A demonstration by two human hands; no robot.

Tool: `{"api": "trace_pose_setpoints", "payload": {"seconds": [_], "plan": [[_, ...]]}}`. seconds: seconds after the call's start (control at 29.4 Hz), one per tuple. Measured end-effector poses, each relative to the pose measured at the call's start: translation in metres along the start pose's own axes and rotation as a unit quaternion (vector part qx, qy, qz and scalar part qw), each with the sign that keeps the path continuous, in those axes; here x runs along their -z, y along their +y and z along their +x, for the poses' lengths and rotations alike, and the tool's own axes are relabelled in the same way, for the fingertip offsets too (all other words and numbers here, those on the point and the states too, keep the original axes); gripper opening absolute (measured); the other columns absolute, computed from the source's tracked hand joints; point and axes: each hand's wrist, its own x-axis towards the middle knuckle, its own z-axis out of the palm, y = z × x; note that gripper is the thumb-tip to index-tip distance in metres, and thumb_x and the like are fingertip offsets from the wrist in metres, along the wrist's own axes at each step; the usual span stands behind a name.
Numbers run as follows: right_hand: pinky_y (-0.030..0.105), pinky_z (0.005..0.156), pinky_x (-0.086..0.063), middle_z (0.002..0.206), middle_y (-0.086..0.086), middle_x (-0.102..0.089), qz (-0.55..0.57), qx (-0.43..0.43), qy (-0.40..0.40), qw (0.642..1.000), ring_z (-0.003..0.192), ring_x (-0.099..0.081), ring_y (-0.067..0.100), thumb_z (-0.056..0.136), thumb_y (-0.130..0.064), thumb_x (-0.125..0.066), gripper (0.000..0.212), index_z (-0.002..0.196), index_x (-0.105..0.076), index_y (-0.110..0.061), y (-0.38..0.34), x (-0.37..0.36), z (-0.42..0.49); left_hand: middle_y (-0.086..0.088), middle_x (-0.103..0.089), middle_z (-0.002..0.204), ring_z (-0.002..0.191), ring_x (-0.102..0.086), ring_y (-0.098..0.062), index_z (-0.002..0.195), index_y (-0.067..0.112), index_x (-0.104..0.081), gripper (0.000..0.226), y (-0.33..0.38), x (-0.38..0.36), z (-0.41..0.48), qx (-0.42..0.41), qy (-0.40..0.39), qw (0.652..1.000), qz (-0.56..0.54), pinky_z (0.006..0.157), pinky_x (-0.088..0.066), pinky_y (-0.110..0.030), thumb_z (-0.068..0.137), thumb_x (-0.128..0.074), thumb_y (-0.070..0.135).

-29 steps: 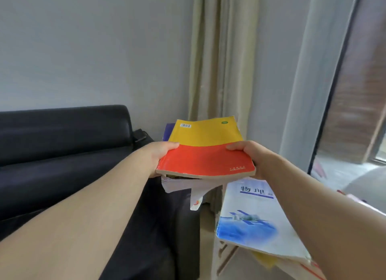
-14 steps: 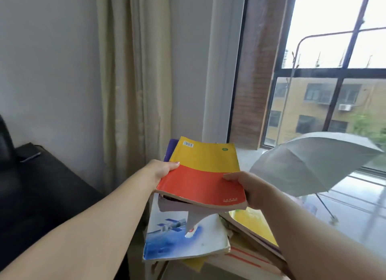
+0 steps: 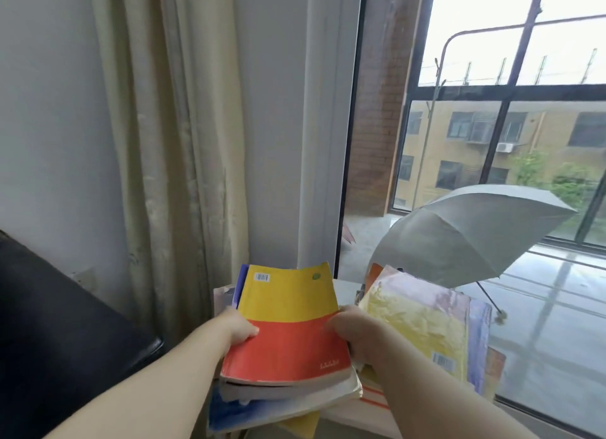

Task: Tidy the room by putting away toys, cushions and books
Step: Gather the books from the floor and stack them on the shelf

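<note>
Leftmost, dark sofa (image 3: 59, 333), then beige curtain (image 3: 170, 143) hanging down the wall. Left hand (image 3: 237, 328) gripping the left edge of a yellow-and-red book (image 3: 288, 330), thumb on the cover. Same book topping a small stack held over a blue-covered book (image 3: 262, 409) on a low surface by the window. Right hand (image 3: 357, 333) clasping the book's right edge. Just beside it, a pale yellow book (image 3: 423, 327) on another pile. Further right, behind the glass, an open grey umbrella (image 3: 469, 232).
</note>
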Motion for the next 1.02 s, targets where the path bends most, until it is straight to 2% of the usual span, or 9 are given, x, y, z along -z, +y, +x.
{"api": "trace_pose_setpoints", "payload": {"seconds": [0.1,0.2,0.44,0.51,0.58,0.68,0.82,0.92,1.02], "plan": [[0.032,0.097,-0.047,0.083,0.005,-0.054,-0.095,0.003,0.042,0.995,0.098,-0.052,0.017,0.088,-0.001,-0.047,0.008,0.091,-0.052,-0.007,-0.008,-0.006,0.003,-0.012,-0.058,0.106,0.100,-0.057,-0.027,0.117,0.010,-0.046,0.032,-0.006,0.003,0.009,0.008,-0.013,1.000,0.014,0.087,-0.047,-0.036,0.090,-0.061,0.018],[0.027,0.081,-0.040,0.069,0.000,-0.034,-0.136,0.024,0.070,0.988,0.092,-0.040,0.018,0.093,-0.001,-0.044,0.013,0.100,-0.046,-0.012,-0.011,-0.013,0.004,-0.015,-0.055,0.120,0.107,-0.057,-0.029,0.128,0.007,-0.041,0.047,-0.007,0.001,0.016,0.019,0.003,0.998,0.064,0.094,-0.047,-0.039,0.089,-0.061,0.023],[0.023,0.075,-0.038,0.085,0.006,-0.049,-0.211,0.025,0.079,0.974,0.093,-0.048,0.021,0.097,-0.004,-0.032,0.024,0.106,-0.053,0.000,0.002,-0.023,0.002,-0.014,-0.028,0.145,0.119,-0.048,-0.028,0.148,0.024,-0.016,0.054,-0.014,-0.019,0.016,-0.022,0.059,0.972,0.225,0.097,-0.045,-0.034,0.099,-0.039,0.028],[0.023,0.075,-0.038,0.079,0.005,-0.046,-0.225,0.019,0.084,0.971,0.091,-0.045,0.019,0.098,-0.004,-0.031,0.019,0.099,-0.050,-0.002,0.003,-0.023,0.000,-0.010,-0.010,0.154,0.136,-0.027,-0.030,0.148,0.036,-0.014,0.051,-0.012,-0.029,0.008,-0.034,0.070,0.958,0.275,0.109,-0.030,-0.039,0.100,-0.029,0.026],[0.027,0.085,-0.043,0.105,0.011,-0.057,-0.223,0.017,0.087,0.971,0.099,-0.052,0.022,0.098,-0.004,-0.031,0.024,0.113,-0.049,0.000,0.001,-0.021,-0.003,-0.004,0.002,0.158,0.145,-0.003,-0.028,0.146,0.045,-0.016,0.053,-0.008,-0.037,0.002,-0.067,0.086,0.942,0.317,0.116,-0.012,-0.046,0.099,-0.022,0.020],[0.030,0.096,-0.042,0.134,0.018,-0.048,-0.220,0.016,0.099,0.970,0.122,-0.050,0.028,0.098,-0.004,-0.029,0.038,0.134,-0.036,0.005,-0.003,-0.020,-0.004,-0.001,0.002,0.160,0.146,-0.001,-0.029,0.145,0.048,-0.018,0.060,-0.007,-0.038,0.007,-0.103,0.080,0.940,0.315,0.116,-0.014,-0.051,0.094,-0.019,0.016],[0.029,0.092,-0.043,0.132,0.017,-0.050,-0.229,0.019,0.113,0.967,0.121,-0.051,0.028,0.098,-0.006,-0.032,0.038,0.133,-0.037,0.005,0.002,-0.021,0.000,-0.001,-0.002,0.160,0.147,0.001,-0.027,0.147,0.043,-0.014,0.048,-0.017,-0.039,0.006,-0.142,0.051,0.936,0.319,0.117,-0.014,-0.047,0.100,-0.019,0.035],[0.027,0.084,-0.042,0.131,0.016,-0.052,-0.231,0.016,0.115,0.966,0.119,-0.052,0.028,0.097,-0.007,-0.033,0.034,0.130,-0.039,0.002,0.009,-0.026,-0.002,0.000,0.001,0.160,0.147,0.002,-0.027,0.148,0.042,-0.008,0.057,-0.028,-0.036,0.003,-0.140,0.031,0.927,0.347,0.116,-0.013,-0.049,0.095,-0.022,0.059],[0.028,0.086,-0.043,0.132,0.017,-0.051,-0.238,0.014,0.120,0.964,0.120,-0.052,0.028,0.097,-0.005,-0.032,0.038,0.135,-0.035,0.004,0.011,-0.029,-0.005,-0.002,0.000,0.160,0.147,0.002,-0.028,0.148,0.042,-0.009,0.056,-0.026,-0.037,0.000,-0.142,0.044,0.913,0.379,0.116,-0.006,-0.051,0.096,-0.020,0.059]]}}
